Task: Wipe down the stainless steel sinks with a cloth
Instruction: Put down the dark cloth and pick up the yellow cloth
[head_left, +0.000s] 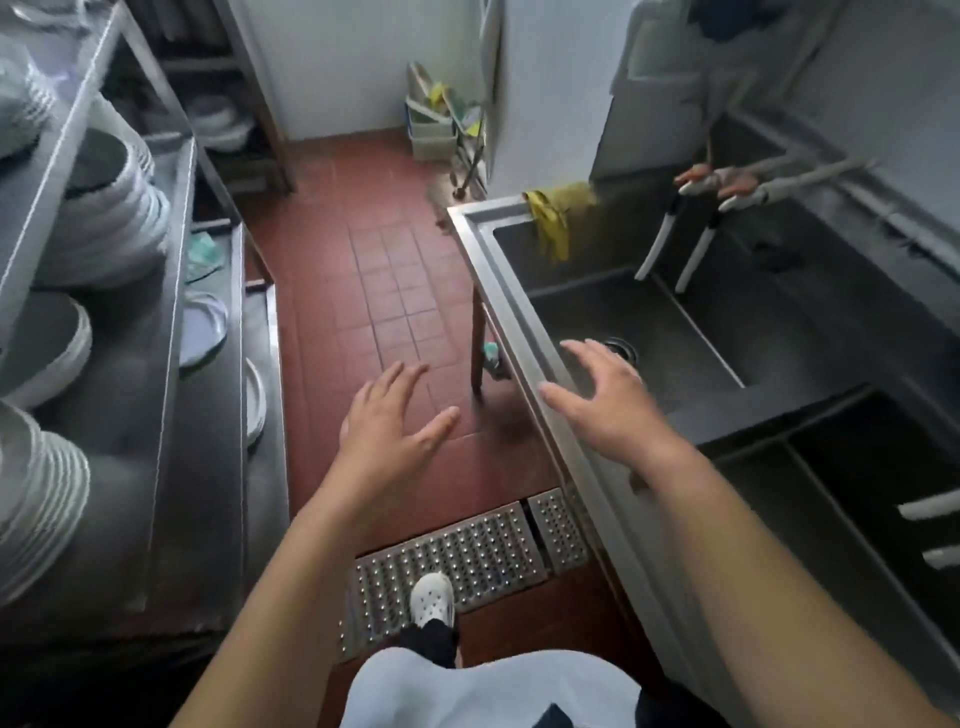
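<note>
Your hands are both empty and spread wide: the left hand (387, 423) is hovering over the floor (374, 270), the right hand (605, 395) over the front rim of the sink (524, 332). The cloth (553, 218) is draping over the sink's far corner, well apart from both hands. Part of it is lying on the rim, and its long axis is running down into the basin, with the loose end pointing at the bottom.

You are risking a few things here. Reaching that far across the basin, you are likely leaning hard, and your shoe (431, 597) is standing on the grate (467, 551), which may be slick. Grabbing only the hanging end could drag the cloth down into the basin. The taps (670, 244) are hanging just beside your path.
</note>
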